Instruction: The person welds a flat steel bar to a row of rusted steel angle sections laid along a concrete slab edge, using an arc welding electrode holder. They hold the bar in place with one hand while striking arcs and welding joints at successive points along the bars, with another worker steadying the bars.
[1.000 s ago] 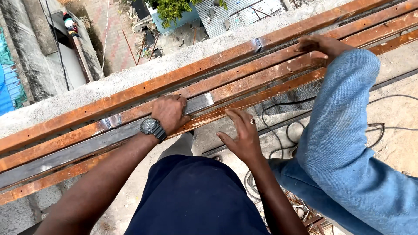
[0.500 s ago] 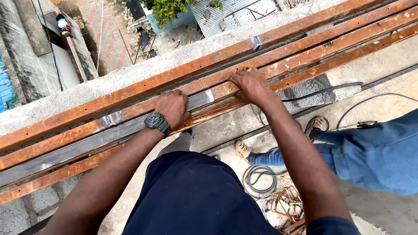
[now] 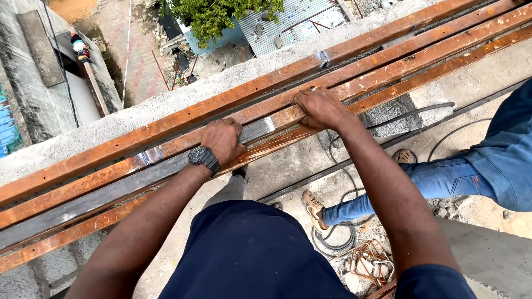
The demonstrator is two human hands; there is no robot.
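Landmark: the rough grey concrete parapet wall [image 3: 166,111], running diagonally from lower left to upper right, with a drop to roofs and a yard beyond it.
Rails: three long rusty orange steel bars [image 3: 388,55] lie side by side along the top of the parapet wall, roughly parallel and close together.
Grey section: a bare grey steel length [image 3: 111,191] sits in line with the middle bar, its end meeting the rusty part just beside the left hand.
Left hand [image 3: 223,141]: wears a black wristwatch [image 3: 203,157]; it is pressed down on the middle bar at that joint, fingers curled over the metal, gripping it.
Right hand [image 3: 317,106]: clenched over the middle bar further up along the wall, thumb side towards the body.
Progress: judging from the layout, the bars are already laid out on the wall and both hands are steadying the middle one; whether the joint is fixed cannot be told.
Other person: blue jeans legs [image 3: 443,180] and a sandalled foot stand on the floor on the near side of the wall, beside a grey coiled cable [image 3: 332,238].
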